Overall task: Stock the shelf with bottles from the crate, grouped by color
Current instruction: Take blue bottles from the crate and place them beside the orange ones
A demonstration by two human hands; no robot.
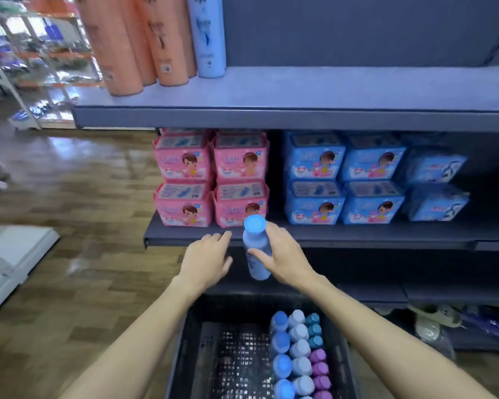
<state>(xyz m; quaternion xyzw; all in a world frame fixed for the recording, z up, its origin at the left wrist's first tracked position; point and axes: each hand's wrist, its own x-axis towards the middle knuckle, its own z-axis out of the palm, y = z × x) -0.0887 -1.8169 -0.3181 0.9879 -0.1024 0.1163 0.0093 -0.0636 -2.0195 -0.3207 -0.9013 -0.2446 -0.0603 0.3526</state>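
At the bottom, nearest: black plastic lattice crate (185,355) holding upright capped bottles (298,352) in blue, pale grey, teal and purple rows along its right side.
Right hand (283,256): fingers and thumb wrapped round a pale blue bottle with a bright blue cap (255,249), held above the crate.
Left hand (206,259): fingers loosely spread, holding nothing, just beside the bottle.
Middle shelf (343,234): pink packs (211,180) left, blue packs (357,180) right.
Top shelf (329,90): tall orange bottles (133,38) and one pale blue bottle (206,36).

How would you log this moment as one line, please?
right hand: holds blue bottle | left hand: open, empty | crate: bottles remain
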